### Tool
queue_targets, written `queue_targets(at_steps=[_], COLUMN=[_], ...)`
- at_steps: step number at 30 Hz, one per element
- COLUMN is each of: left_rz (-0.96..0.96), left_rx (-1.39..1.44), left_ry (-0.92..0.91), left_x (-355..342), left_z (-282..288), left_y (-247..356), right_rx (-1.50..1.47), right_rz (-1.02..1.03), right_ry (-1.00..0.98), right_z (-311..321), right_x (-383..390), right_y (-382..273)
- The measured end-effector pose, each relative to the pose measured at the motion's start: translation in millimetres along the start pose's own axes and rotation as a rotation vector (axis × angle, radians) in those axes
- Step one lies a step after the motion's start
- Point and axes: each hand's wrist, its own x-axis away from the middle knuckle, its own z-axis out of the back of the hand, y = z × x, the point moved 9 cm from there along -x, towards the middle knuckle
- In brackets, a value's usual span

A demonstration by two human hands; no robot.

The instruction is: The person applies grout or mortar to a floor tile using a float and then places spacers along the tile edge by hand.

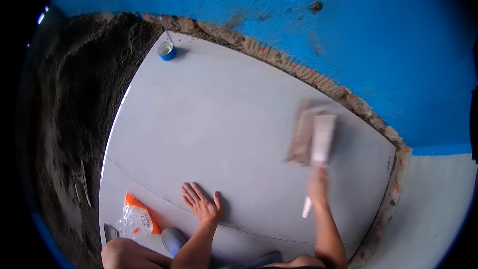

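A very large pale grey tile [209, 99] lies in front of me on the floor. My left hand [201, 206] rests flat on it, fingers spread, holding nothing. At the right, my right hand [317, 187] is closed around the handle of a white tool [322, 139], smeared by motion; its exact kind cannot be made out. Beside the tool's wide end is a blurred brownish, blocky shape [301, 137]. Whether this belongs to the tool or lies on the tile is unclear.
A blue-and-white round container [167, 51] stands at the tile's far left corner. An orange and clear plastic bag [141, 214] lies near my shoe [173, 240]. Dark loose sand or mortar [84, 84] borders the left; rough exposed brick [279, 62] runs below the blue wall [388, 60].
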Motion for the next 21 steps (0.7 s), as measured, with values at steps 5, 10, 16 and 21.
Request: queue_targets(at_steps=[5, 10, 16, 21], left_rz=[-0.006, 0.043, -0.014, 0.025], left_rx=[0.003, 0.059, 0.129, 0.143], left_ry=[0.039, 0.017, 0.031, 0.008], left_x=[9.5, 8.6, 3.0, 3.4], left_z=[-0.9, -4.1, -10.1, -9.0], left_y=[-12.2, -34.3, -20.3, -31.3], right_rx=[-0.623, -0.774, -0.330, -0.373], right_rz=[-0.259, 0.015, 0.341, -0.128], right_ry=[-0.738, -0.429, -0.046, -0.881], right_z=[-2.6, 149.8, 20.4, -56.3], right_x=[-16.9, 12.1, 64.6, 75.8], right_y=[-138.9, -185.8, -61.0, -153.3])
